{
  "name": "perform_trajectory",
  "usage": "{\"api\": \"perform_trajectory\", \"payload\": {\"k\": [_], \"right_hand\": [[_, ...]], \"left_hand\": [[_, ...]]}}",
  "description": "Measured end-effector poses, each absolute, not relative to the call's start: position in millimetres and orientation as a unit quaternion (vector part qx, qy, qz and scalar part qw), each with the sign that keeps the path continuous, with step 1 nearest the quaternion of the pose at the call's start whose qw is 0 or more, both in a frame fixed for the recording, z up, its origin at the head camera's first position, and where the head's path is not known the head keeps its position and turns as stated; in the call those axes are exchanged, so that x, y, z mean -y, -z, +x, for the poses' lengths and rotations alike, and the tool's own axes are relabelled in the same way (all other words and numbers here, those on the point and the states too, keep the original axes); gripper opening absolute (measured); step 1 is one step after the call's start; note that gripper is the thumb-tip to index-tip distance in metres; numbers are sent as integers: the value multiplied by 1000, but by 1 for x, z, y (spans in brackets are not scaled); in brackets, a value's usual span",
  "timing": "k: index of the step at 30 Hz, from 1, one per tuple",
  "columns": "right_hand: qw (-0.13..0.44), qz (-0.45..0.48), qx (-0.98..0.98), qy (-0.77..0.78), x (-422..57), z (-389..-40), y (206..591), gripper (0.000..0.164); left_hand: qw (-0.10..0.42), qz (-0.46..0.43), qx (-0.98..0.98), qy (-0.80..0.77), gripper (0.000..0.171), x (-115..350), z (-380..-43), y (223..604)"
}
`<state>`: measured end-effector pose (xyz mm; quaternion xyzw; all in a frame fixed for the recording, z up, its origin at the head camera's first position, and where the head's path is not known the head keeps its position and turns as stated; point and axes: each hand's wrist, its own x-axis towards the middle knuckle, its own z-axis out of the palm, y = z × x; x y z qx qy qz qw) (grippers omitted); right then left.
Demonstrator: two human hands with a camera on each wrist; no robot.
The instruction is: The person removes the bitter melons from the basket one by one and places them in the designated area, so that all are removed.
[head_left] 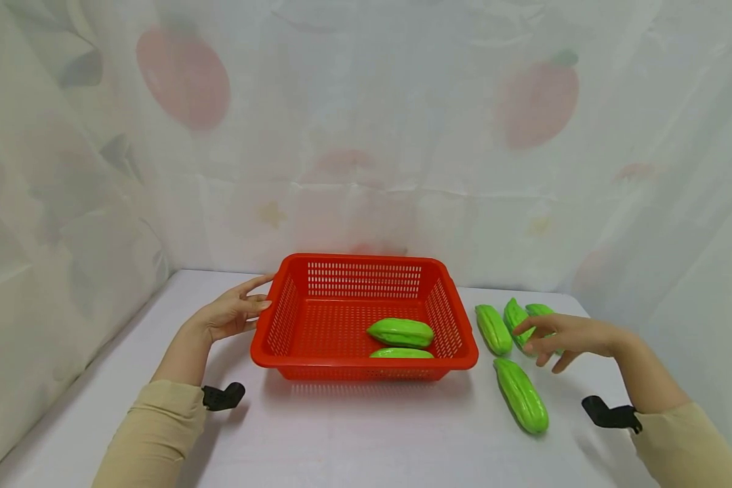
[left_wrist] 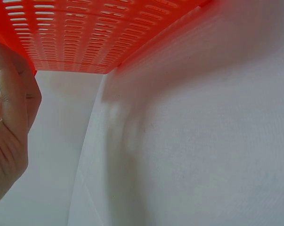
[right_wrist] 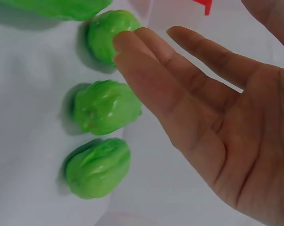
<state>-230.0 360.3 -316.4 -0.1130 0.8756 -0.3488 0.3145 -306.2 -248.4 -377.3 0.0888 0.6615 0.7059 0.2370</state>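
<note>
A red plastic basket [head_left: 366, 366] with slotted walls stands mid-table, holding two green ribbed gourds, one [head_left: 400, 333] behind the other [head_left: 402, 353]. My left hand [head_left: 234, 312] touches the basket's left rim from outside, its fingers extended along it; the left wrist view shows the hand [left_wrist: 12, 103] beside the slotted wall. Over the gourds at the right hovers my right hand [head_left: 570, 339], fingers loosely bent and holding nothing. Beneath or near it lie a gourd [head_left: 494, 330], another [head_left: 515, 317] and a partly hidden one [head_left: 539, 310]. Closer to me lies a longer gourd [head_left: 522, 396].
White cloth covers the table [head_left: 341, 434]. A pale curtain [head_left: 366, 122] with faded fruit prints hangs behind it and along the sides. Each wrist carries a black camera mount, one on the left [head_left: 224, 396] and one on the right [head_left: 610, 413].
</note>
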Motion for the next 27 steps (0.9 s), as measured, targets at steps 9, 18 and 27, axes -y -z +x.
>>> {"api": "perform_trajectory", "payload": {"k": [9, 18, 27], "right_hand": [[276, -153, -891, 327, -335, -247, 294, 53], [227, -192, -902, 314, -308, -260, 278, 45], [216, -207, -899, 319, -282, -270, 270, 47]], "left_hand": [[238, 85, -658, -709, 78, 248, -305, 377], [236, 85, -659, -709, 78, 248, -305, 377], [244, 102, -651, -711, 82, 250, -307, 379]]}}
